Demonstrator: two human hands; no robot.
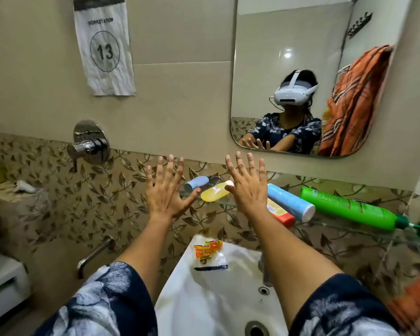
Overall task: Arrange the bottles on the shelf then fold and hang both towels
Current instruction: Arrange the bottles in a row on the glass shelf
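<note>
Above the white sink point(204, 299), a glass shelf point(349, 225) runs along the leaf-patterned wall, and every bottle on it lies flat rather than standing. Left to right: a small blue bottle point(196, 183), a yellow bottle point(215, 194), an orange bottle point(280, 214) partly hidden, a light blue tube point(290, 201) and a long green pump bottle point(349, 208). Their long axes all run roughly along the shelf, tilting down to the right.

Both hands are raised in front of the shelf, palms away, fingers spread wide, holding nothing. The left hand point(166, 190) hovers just left of the small blue bottle, its thumb near the yellow one. The right hand point(249, 187) sits between the yellow bottle and the light blue tube, covering part of the orange bottle, so it is the nearer hand for most of them.

An orange striped towel point(357, 103) shows in the mirror point(289, 32), draped loosely. Arranging appears not yet begun; the first move is probably to stand one bottle upright.
</note>
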